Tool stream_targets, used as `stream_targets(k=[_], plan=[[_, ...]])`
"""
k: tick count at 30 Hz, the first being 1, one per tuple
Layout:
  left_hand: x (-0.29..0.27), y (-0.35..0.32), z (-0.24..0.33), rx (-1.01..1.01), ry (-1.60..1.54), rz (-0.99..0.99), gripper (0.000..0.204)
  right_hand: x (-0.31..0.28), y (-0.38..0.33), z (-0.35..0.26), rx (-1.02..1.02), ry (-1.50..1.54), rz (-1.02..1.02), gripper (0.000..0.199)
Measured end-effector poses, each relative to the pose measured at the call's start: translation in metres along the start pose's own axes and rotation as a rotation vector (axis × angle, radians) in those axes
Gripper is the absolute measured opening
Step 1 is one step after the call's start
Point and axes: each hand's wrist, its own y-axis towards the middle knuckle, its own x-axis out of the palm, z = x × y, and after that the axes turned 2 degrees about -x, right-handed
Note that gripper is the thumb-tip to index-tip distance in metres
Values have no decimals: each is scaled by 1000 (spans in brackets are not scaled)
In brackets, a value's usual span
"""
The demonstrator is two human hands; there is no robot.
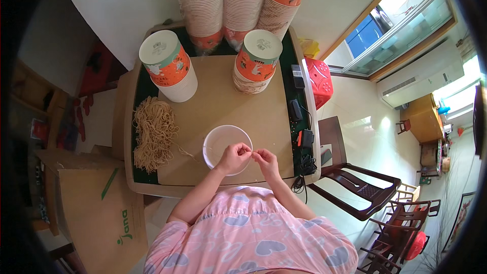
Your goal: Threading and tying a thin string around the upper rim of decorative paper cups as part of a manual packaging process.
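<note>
From the head camera, the dark rim of the fisheye swallows the left edge and the corners of the frame, and the three tall stacks of paper cups (243, 5) at the top centre are cut off by the upper edge. What passes between the two hands is too thin to make out clearly; it looks like a rubber band or a strand, but I cannot tell which.

The table (269, 122) fills the middle of the frame, its tan top bordered by dark green strips. Its right strip carries small dark gadgets and cables (302, 142); its left side holds a heap of tan rubber bands (153, 133). Two shorter cup stacks with orange print stand toward the far side, one at upper left (167, 66) and one at upper centre (256, 61). Bare tabletop lies between them and the white bowl (220, 142), which sits near the table's near edge, just below centre. A cardboard box (96, 213) fills the lower left, and dark wooden chairs (365, 193) the lower right.

The left hand (234, 157) is curled over the bowl's near rim, fingers pinched together. The right hand (266, 161) sits just beside it, also pinched shut, fingertips nearly meeting the left's.
</note>
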Motion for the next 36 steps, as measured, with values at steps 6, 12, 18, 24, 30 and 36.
stream_targets(k=[6,12,18,24,30,36], plan=[[4,-3,3,-31,90,-5,11,1,3,4,4,79,48,17],[5,-6,6,-24,146,-4,12,0,3,5,70,151,25,17],[7,-7,7,-25,184,26,10,-2,1,2,99,212,-23,18],[6,-4,-3,-31,48,52,11,-4,0,-1,29,98,-71,18],[3,-2,-4,-40,24,48,12,-3,2,1,-24,44,-33,15],[4,-5,2,-22,86,65,9,-1,1,12,-70,-28,22,15]])
